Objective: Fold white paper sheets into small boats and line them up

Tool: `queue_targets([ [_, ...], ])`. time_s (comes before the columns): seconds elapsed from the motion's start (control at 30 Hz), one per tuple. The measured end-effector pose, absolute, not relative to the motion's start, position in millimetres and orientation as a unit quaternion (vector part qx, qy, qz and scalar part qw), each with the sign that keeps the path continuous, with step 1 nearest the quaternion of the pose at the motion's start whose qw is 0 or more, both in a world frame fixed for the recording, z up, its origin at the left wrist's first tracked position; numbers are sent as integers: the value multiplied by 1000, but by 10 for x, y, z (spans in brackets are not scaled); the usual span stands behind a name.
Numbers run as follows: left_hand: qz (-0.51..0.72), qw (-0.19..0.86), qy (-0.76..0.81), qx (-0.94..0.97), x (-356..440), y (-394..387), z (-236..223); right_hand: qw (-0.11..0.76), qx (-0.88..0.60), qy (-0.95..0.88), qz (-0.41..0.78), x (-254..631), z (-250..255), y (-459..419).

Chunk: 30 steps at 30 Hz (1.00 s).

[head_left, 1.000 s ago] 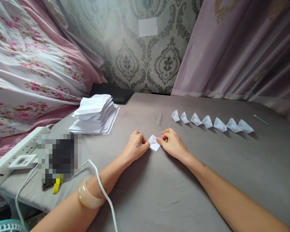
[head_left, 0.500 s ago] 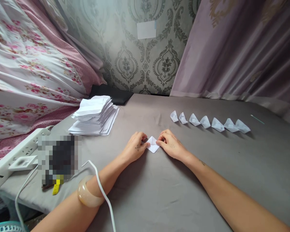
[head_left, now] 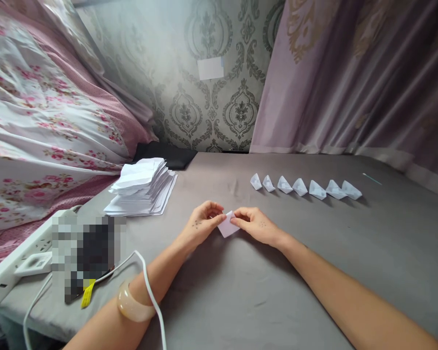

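Between my two hands is a small folded piece of white paper (head_left: 228,228), tilted up with a lower corner toward me. My left hand (head_left: 206,219) pinches its upper left edge between thumb and fingers. On the other side, my right hand (head_left: 253,222) grips the upper right edge the same way. The fingertips behind the paper are partly hidden. Farther back to the right, several folded paper boats (head_left: 300,187) stand in a row on the grey cloth (head_left: 277,296).
A tall stack of white paper (head_left: 140,187) stands at the back left, before a black flat item (head_left: 171,154). At left lie a white power strip (head_left: 12,265) and a blurred dark object (head_left: 95,248). A white cable (head_left: 148,274) crosses my left forearm. A thin stick (head_left: 372,179) lies far right.
The folded paper was lying flat as a diamond and is now lifted and tilted, with both hands closer together on it. The camera view has shifted slightly.
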State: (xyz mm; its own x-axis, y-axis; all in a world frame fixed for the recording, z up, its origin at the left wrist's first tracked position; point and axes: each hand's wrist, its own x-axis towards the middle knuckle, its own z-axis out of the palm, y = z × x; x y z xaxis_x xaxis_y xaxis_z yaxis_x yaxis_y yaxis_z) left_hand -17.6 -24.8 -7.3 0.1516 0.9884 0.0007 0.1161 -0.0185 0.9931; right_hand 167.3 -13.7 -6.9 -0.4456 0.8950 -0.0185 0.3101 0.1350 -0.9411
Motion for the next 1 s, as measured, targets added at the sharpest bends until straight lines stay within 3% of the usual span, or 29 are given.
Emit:
queue_targets([
  [0.23, 485, 589, 438, 475, -120, -302, 26, 415, -448, -538, 581, 1551, -57, -197],
  [0.6, 474, 549, 484, 489, -188, -311, 50, 379, -453, -594, 546, 1499, 1, -281],
  [0.8, 443, 582, 456, 508, -190, -315, 52, 378, -441, -587, 564, 1528, -41, -250],
  [1.0, 462, 551, 479, 503, -154, -307, 22, 341, -436, -592, 586, 1529, 9, -264],
])
